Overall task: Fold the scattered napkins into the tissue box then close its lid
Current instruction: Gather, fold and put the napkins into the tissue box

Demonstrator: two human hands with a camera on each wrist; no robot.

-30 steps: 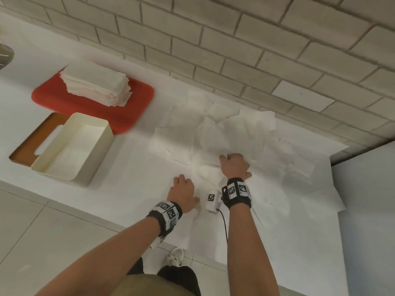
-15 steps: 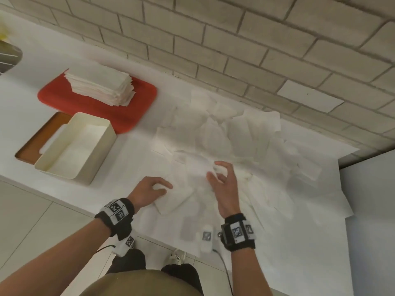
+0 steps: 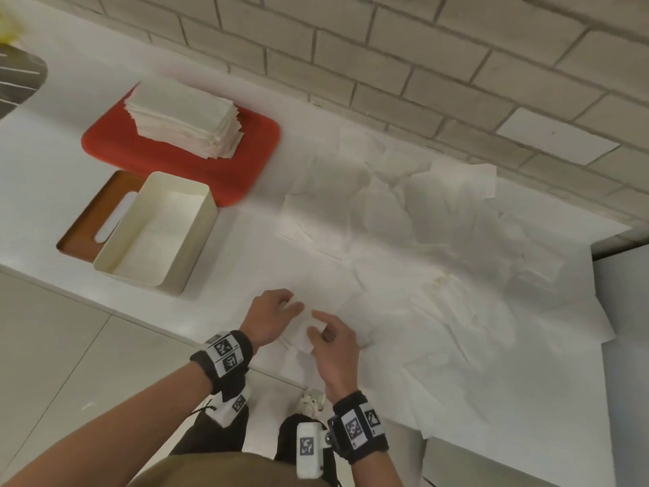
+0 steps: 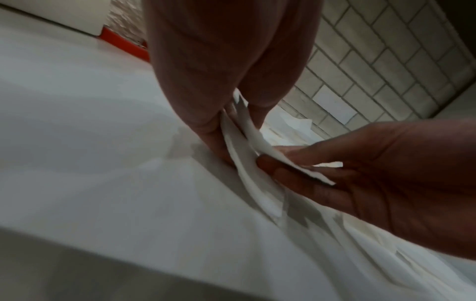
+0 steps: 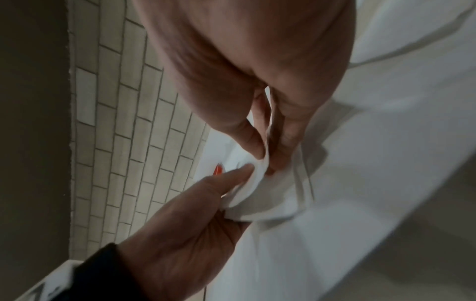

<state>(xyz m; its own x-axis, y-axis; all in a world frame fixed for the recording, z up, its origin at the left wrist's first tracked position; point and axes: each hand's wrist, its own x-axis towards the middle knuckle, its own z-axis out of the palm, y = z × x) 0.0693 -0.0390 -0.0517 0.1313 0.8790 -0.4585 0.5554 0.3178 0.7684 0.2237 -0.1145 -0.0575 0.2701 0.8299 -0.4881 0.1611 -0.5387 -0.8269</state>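
Note:
Both hands meet over one white napkin (image 3: 301, 337) near the counter's front edge. My left hand (image 3: 281, 309) pinches its left end between thumb and fingers, seen close up in the left wrist view (image 4: 231, 132). My right hand (image 3: 325, 332) pinches the other end (image 5: 265, 158), and the napkin (image 5: 257, 205) sags between them. The cream tissue box (image 3: 198, 240) stands open to the left, with a napkin lying flat inside. Its brown slotted lid (image 3: 86, 223) lies beside it. Several loose napkins (image 3: 404, 212) are spread over the counter to the right.
A red tray (image 3: 253, 159) behind the box carries a tall stack of folded napkins (image 3: 182, 117). The brick wall (image 3: 386, 65) runs along the back. A dark object (image 3: 17, 79) sits at the far left. The counter's front edge (image 3: 105, 307) drops to the tiled floor.
Both hands have drawn back from the pile toward the front edge and come together. The right hand, spread over the pile before, now pinches the napkin that the left hand holds.

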